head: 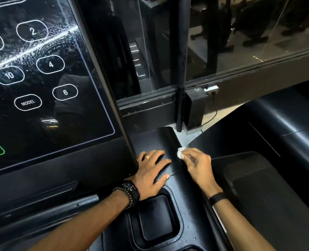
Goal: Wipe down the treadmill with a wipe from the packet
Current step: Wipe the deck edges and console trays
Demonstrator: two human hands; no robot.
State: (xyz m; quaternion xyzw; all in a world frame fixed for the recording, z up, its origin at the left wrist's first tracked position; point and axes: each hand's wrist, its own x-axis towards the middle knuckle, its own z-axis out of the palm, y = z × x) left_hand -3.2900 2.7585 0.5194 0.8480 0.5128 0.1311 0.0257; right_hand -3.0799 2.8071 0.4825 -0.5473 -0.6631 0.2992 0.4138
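Wipe [180, 152] pinched in right hand [198, 163] at treadmill [168, 142] housing edge; left hand [151, 173] flat beside.

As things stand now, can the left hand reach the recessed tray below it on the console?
Probably yes. The left hand rests flat on the black console, holding nothing, and the recessed tray lies just below its wrist with nothing over it. The right hand pinches the wipe off to the side.
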